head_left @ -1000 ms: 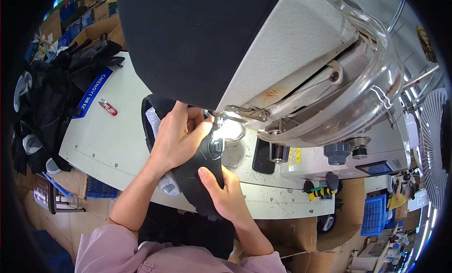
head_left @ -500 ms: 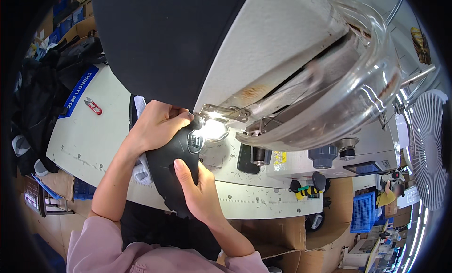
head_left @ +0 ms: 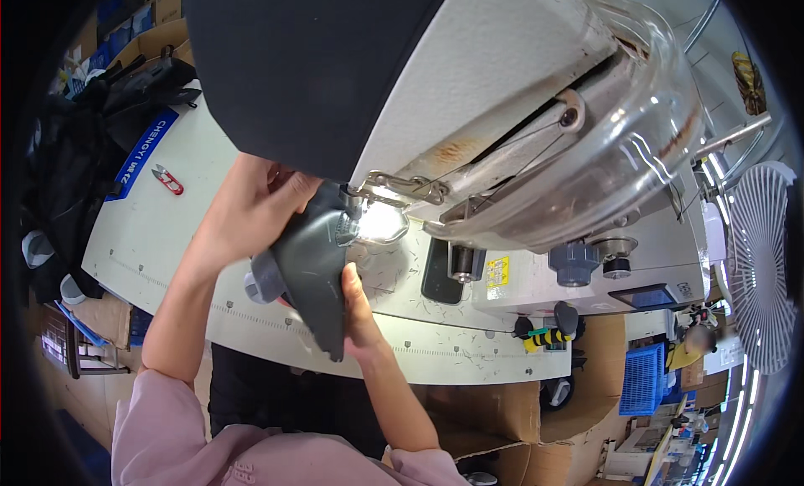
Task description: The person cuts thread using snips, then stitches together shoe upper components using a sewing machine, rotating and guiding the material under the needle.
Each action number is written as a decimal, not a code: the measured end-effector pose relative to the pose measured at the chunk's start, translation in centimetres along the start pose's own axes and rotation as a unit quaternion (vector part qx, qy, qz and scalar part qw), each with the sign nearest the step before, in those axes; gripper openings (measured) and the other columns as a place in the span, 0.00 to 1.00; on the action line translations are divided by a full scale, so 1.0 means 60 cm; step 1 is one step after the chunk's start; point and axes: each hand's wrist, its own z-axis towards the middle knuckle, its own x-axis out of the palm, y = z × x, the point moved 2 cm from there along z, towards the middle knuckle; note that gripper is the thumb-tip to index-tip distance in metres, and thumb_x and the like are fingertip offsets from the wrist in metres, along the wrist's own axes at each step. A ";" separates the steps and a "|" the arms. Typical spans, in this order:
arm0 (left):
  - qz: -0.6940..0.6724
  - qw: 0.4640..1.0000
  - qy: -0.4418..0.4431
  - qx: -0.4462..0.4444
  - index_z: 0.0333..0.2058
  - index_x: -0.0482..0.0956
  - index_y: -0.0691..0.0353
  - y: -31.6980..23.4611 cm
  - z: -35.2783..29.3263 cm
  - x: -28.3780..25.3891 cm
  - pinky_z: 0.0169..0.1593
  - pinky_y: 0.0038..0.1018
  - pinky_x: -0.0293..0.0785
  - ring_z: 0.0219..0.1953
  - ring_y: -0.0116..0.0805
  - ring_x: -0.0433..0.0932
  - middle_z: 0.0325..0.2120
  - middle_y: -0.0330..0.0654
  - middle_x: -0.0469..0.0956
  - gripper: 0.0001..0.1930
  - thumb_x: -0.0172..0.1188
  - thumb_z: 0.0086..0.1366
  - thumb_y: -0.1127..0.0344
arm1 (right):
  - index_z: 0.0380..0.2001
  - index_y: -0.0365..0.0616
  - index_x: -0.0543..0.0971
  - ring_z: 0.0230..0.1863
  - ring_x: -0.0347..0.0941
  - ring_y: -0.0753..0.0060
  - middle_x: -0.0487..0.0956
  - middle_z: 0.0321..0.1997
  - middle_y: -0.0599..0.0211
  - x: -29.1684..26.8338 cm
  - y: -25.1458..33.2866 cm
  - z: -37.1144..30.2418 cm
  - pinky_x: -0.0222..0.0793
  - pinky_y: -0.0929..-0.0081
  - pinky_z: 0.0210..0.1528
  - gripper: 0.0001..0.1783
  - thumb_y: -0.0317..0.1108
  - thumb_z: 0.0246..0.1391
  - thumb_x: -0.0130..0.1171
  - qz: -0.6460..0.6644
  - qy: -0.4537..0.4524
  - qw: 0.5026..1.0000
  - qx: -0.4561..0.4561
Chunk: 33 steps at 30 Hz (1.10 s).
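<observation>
A black, smooth, leather-like piece [head_left: 314, 264] lies under the presser foot [head_left: 350, 203] of a sewing machine [head_left: 494, 92], its near end hanging toward me in a ragged point. My left hand [head_left: 255, 209] is closed on its far left edge, the fingertips partly hidden behind a dark shape at the top. At the right edge is my right hand [head_left: 360, 314], thumb pointing up along it and the other fingers hidden under the piece. The machine's lamp glares beside the foot. A grey padded bit [head_left: 264, 276] shows under the piece's left side.
Red thread snips [head_left: 168, 179] lie on the white table [head_left: 151, 243] at the left, near a heap of black goods [head_left: 75, 168]. A dark phone [head_left: 444, 272] rests right of the lamp. Cardboard boxes [head_left: 595, 385] stand beyond the near right edge; a white fan [head_left: 764, 268] is far right.
The black piece has swung and spread, its surface now catching the light. My left hand has moved left; the right thumb has slid from its top to the right edge.
</observation>
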 end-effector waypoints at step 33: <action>0.222 0.971 0.087 -0.018 0.18 0.65 0.65 0.036 -0.039 0.012 0.23 0.30 0.59 0.14 0.32 0.63 0.10 0.42 0.63 0.12 0.56 0.54 0.66 | 0.41 0.35 0.77 0.29 0.76 0.79 0.79 0.32 0.66 0.039 0.096 -0.038 0.73 0.81 0.30 0.24 0.49 0.65 0.50 -0.128 -0.039 0.985 0.105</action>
